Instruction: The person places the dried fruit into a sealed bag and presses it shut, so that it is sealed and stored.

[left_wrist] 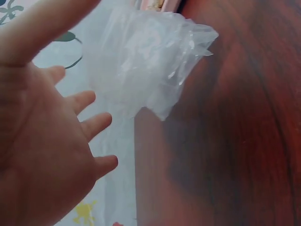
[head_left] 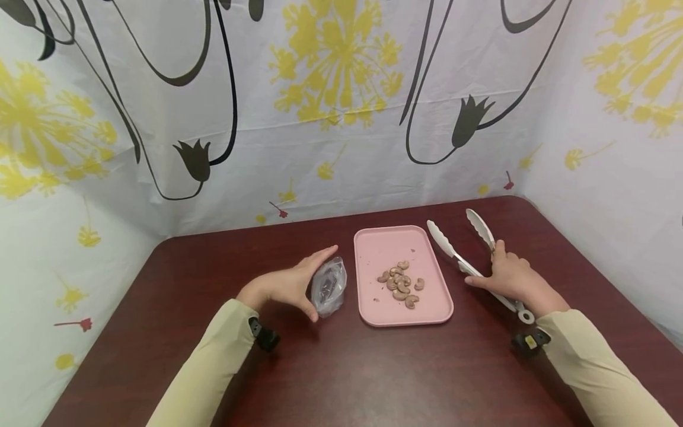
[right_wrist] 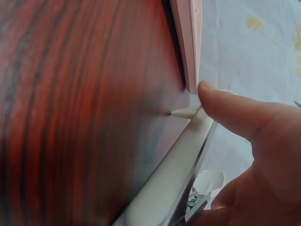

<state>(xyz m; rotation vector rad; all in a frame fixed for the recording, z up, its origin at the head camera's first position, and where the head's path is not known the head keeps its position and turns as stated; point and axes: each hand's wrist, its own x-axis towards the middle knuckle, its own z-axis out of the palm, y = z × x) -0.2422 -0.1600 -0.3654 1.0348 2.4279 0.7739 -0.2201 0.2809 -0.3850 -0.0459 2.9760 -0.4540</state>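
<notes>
In the head view a crumpled clear plastic bag (head_left: 329, 287) stands left of a pink tray (head_left: 363, 308). My left hand (head_left: 292, 286) is spread beside it, thumb near and fingers beyond; in the left wrist view the fingers of that hand (left_wrist: 51, 127) show apart from the bag (left_wrist: 136, 56). White-tipped metal tongs (head_left: 443, 238) lie spread right of the tray. My right hand (head_left: 514, 279) straddles them, and in the right wrist view its thumb rests against one arm of the tongs (right_wrist: 164, 174), with the fingers of the hand (right_wrist: 263, 141) bent at the other side.
Several cashew-shaped pieces (head_left: 400, 284) lie on the tray, most in a loose pile. The dark red-brown table (head_left: 341, 367) is bordered by a patterned white cloth (head_left: 373, 178) behind and at both sides.
</notes>
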